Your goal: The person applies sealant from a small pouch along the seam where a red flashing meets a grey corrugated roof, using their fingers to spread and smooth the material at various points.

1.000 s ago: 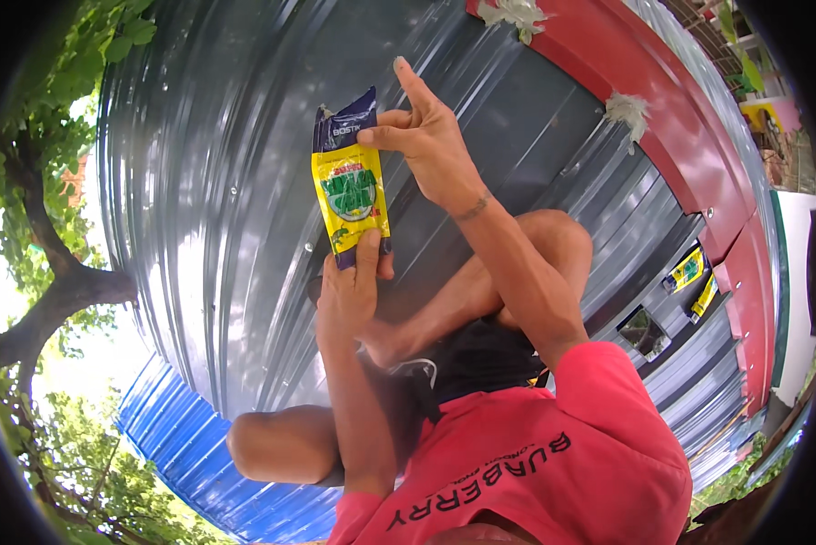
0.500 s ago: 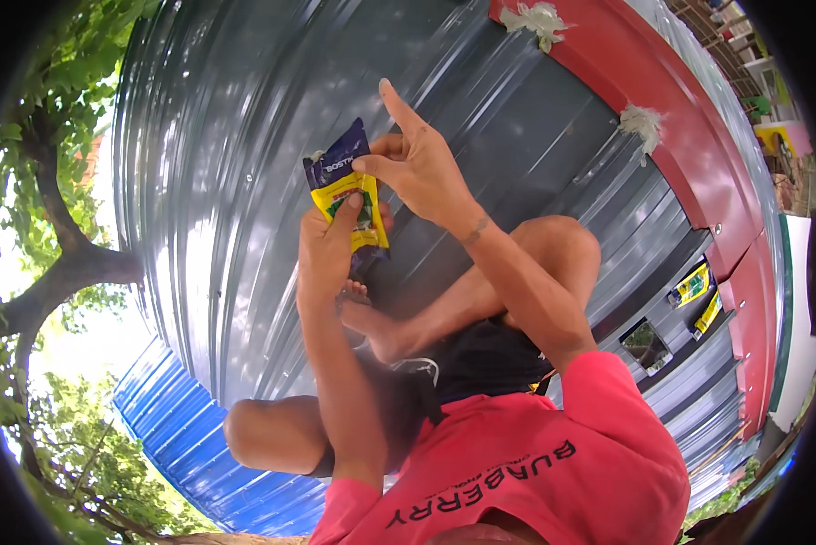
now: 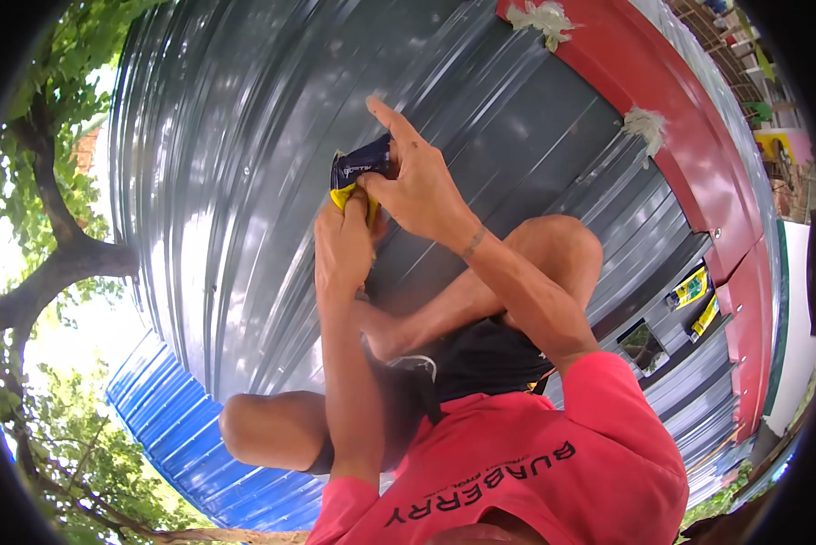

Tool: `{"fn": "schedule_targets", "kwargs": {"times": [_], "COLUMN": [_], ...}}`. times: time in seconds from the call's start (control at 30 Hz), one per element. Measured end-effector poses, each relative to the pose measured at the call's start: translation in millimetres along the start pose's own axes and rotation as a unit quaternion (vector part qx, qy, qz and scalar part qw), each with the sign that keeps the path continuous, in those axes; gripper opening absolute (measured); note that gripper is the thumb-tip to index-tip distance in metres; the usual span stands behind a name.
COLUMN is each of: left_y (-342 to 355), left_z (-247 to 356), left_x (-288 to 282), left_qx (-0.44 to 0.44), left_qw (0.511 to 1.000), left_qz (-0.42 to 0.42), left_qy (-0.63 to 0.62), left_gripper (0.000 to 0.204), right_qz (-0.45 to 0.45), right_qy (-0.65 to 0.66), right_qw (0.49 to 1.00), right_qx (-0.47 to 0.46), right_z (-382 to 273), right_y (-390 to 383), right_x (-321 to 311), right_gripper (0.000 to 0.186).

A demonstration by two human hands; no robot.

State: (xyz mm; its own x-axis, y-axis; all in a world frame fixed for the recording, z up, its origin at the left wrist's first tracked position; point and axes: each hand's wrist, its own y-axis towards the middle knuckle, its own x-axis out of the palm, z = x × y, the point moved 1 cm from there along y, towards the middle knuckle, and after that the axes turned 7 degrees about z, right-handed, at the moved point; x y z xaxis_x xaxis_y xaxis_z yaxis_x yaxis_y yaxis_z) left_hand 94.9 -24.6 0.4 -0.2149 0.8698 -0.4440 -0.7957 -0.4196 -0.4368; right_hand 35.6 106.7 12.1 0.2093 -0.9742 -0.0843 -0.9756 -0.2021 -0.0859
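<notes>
Both hands are on one soft packet [image 3: 361, 162], dark blue at its upper end and yellow below, held out in front of me. My left hand [image 3: 342, 250] is closed around the yellow lower part and hides most of it. With thumb and curled fingers, my right hand [image 3: 423, 193] grips the blue end at its right side, while its index finger points up and away. The blue end is bent over to the right. Whether the packet is torn cannot be seen.
I sit with bent legs on a grey ribbed metal roof [image 3: 244, 182]. Red flashing [image 3: 662, 100] with whitish lumps [image 3: 644, 129] runs along the right. Near it lie two yellow and blue packets [image 3: 691, 289] and a dark square [image 3: 642, 348]. Blue roofing [image 3: 190, 445] and tree branches [image 3: 72, 259] are left.
My left hand has moved up and right along the packet, covering more of the yellow part. The blue end has tipped rightward, and my right hand has shifted slightly lower.
</notes>
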Motion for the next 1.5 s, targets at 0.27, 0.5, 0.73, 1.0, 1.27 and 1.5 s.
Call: {"fn": "schedule_targets", "kwargs": {"times": [0.27, 0.5, 0.73, 1.0, 1.27, 1.5], "left_y": [-7, 0, 7, 10, 9, 18], "left_z": [1, -16, -17, -25, -15, -18], "left_x": [-9, -6, -2, 10, -2, -9], "left_qx": [0.168, 0.183, 0.161, 0.182, 0.126, 0.196], "left_qw": [0.978, 0.980, 0.983, 0.976, 0.989, 0.977], "left_qz": [0.106, 0.042, 0.050, 0.116, 0.071, 0.076], "left_qy": [0.059, -0.071, -0.071, -0.007, -0.033, -0.017], "left_gripper": [0.028, 0.024, 0.023, 0.023, 0.031, 0.035], "right_qz": [-0.022, -0.034, -0.028, 0.016, -0.097, -0.116], "right_qy": [-0.078, -0.047, -0.011, -0.026, 0.050, 0.096], "right_qw": [0.995, 0.996, 0.997, 0.995, 0.994, 0.988], "right_qx": [-0.054, -0.073, -0.070, -0.091, -0.001, 0.041], "right_z": [12, 7, 8, 15, 16, 17], "right_y": [7, 10, 7, 5, 17, 18], "right_x": [-5, -11, -8, 3, -18, -17], "right_gripper": [0.081, 0.081, 0.078, 0.068, 0.054, 0.038]}}
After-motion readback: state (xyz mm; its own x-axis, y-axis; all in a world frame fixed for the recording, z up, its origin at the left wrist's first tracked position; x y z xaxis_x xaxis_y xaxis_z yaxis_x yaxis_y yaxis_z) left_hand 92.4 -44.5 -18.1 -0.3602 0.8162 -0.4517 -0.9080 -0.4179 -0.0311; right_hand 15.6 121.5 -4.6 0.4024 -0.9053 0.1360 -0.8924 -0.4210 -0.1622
